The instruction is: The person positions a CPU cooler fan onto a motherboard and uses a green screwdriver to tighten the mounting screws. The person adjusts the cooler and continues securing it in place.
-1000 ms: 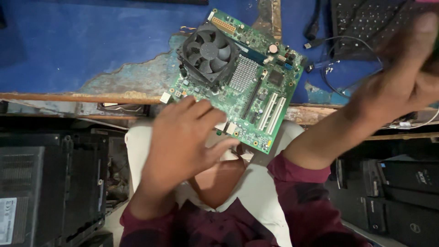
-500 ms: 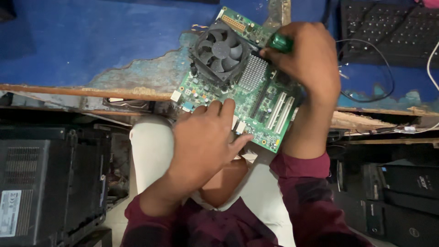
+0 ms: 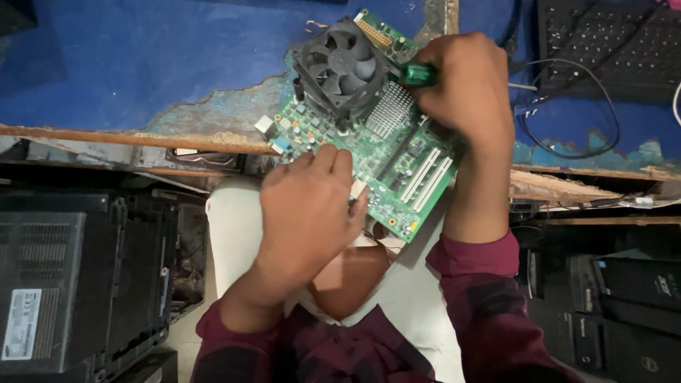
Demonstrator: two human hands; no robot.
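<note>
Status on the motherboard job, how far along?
Done: the green motherboard lies bare on the blue bench edge, outside any case. In hand: left hand steadies its near edge; right hand grips a green-handled screwdriver beside the cooler. Left: the black fan cooler remains mounted.

I'm in a computer repair workshop: beyond my right hand (image 3: pixel 468 92) lies a black keyboard (image 3: pixel 603 42) on the worn blue bench (image 3: pixel 142 64); computer cases (image 3: pixel 624 298) stack beside it.

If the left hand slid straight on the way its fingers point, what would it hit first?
Probably the black cooler fan: the left hand rests on the green motherboard, fingers aimed up-board. Depth is unclear.
</note>
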